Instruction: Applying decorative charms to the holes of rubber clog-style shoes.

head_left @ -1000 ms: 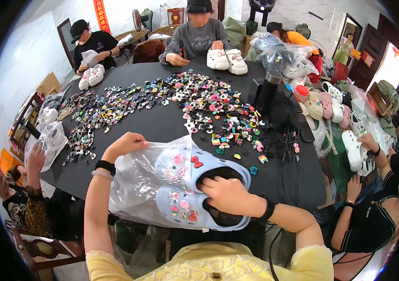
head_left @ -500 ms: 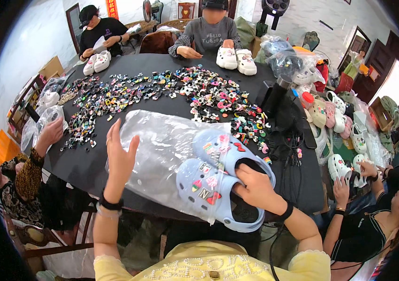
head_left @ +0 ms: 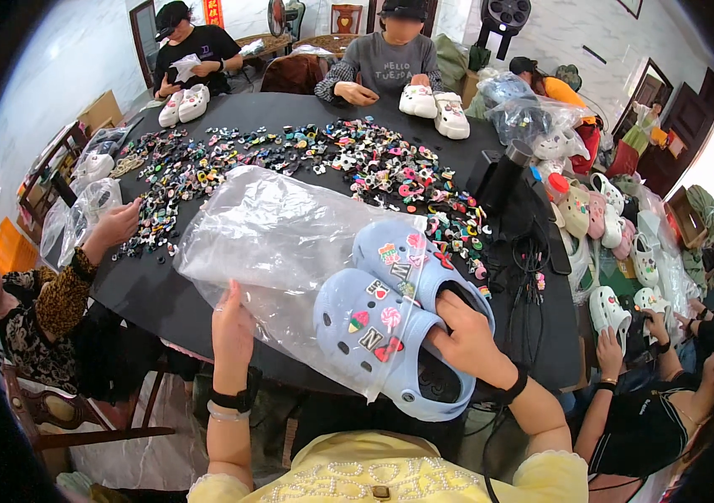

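My right hand [head_left: 467, 335] grips the heels of two light blue clogs [head_left: 390, 323] that carry colourful charms. The toes of the clogs sit inside the mouth of a clear plastic bag [head_left: 273, 243] lying on the black table [head_left: 147, 289]. My left hand [head_left: 233, 323] pinches the near edge of that bag, at the table's front edge. Both of my wrists wear dark bands.
Several small coloured shoe charms [head_left: 323, 159] cover the middle of the table. Two pairs of white clogs [head_left: 434, 105] stand at the far side by seated people. A person's hand [head_left: 114, 225] reaches in at left. Bagged clogs [head_left: 608, 226] pile up at right, beside a black cylinder [head_left: 503, 176].
The bag has been spread flat toward the far left and the clogs have slid toe-first into its mouth. My left hand moved from the bag's top to its near edge.
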Motion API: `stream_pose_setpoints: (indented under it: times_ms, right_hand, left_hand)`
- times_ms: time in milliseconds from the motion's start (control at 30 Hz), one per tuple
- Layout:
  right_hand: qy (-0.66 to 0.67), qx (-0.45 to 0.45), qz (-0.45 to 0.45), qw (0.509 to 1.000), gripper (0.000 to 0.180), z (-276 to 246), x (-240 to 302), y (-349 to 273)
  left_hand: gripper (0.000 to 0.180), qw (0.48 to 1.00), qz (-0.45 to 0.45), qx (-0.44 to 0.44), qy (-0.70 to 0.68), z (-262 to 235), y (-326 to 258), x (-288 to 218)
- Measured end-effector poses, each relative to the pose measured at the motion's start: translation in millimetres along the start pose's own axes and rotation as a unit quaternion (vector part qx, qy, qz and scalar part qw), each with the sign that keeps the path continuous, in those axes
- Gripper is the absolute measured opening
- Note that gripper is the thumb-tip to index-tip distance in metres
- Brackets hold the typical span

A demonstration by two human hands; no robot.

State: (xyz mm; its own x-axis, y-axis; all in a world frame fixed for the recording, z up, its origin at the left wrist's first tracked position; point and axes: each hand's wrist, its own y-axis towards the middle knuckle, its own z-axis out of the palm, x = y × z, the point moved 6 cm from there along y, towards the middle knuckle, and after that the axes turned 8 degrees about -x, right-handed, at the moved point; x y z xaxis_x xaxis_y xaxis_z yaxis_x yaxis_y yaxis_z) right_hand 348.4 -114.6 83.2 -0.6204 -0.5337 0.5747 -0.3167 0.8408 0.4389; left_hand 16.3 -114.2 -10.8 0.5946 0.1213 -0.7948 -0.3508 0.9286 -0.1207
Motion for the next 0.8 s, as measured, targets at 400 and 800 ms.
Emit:
stream_pose_setpoints:
  times_ms: [400, 800]
  right_hand:
    - [-0.085, 0.143, -0.073, 0.983, 0.03, -3.7, 7.1, -27.0]
    - [-0.057, 0.076, -0.018, 0.995, 0.024, 14.9, -8.5, -0.4]
  left_hand:
    - [0.025, 0.977, 0.133, -0.167, -0.019, -56.9, 51.3, -41.9]
    - [0.031, 0.955, 0.214, -0.144, -0.146, -86.1, 9.6, -103.1]
